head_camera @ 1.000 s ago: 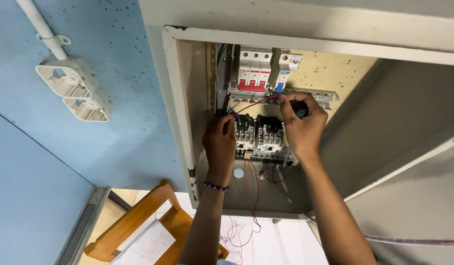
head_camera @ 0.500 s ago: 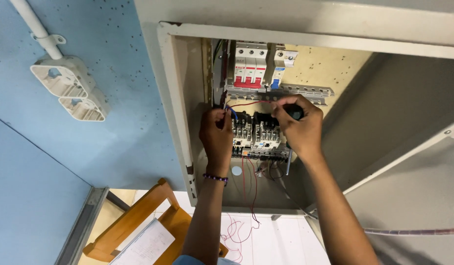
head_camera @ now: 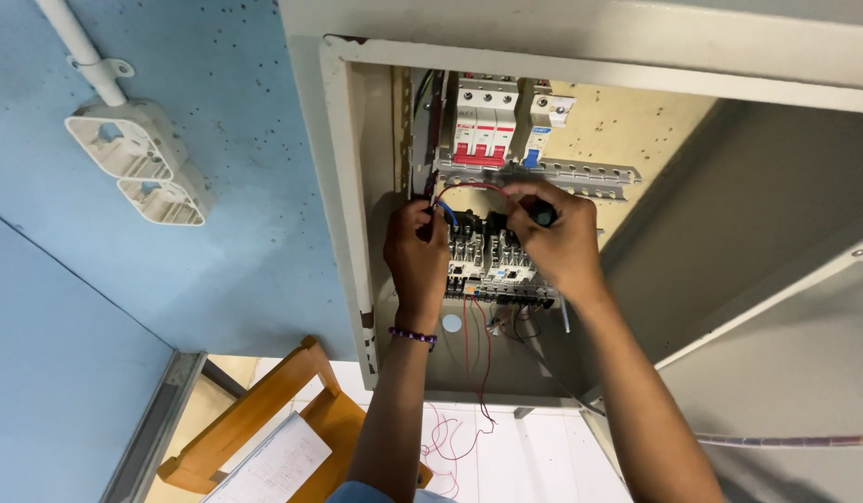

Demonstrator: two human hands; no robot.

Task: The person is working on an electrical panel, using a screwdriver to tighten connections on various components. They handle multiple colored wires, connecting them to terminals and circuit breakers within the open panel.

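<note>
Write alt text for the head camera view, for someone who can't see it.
Two bare hands work inside an open wall-mounted electrical cabinet: the left hand pinches a red wire, the right hand grips a black-handled tool at the contactors.

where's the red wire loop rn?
Head view, centre: the red wire arcs between the left hand and right hand, just below the red-and-white breakers.

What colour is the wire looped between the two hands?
Red: the wire arcs from the left hand to the right hand, clearest in the head view.
</note>
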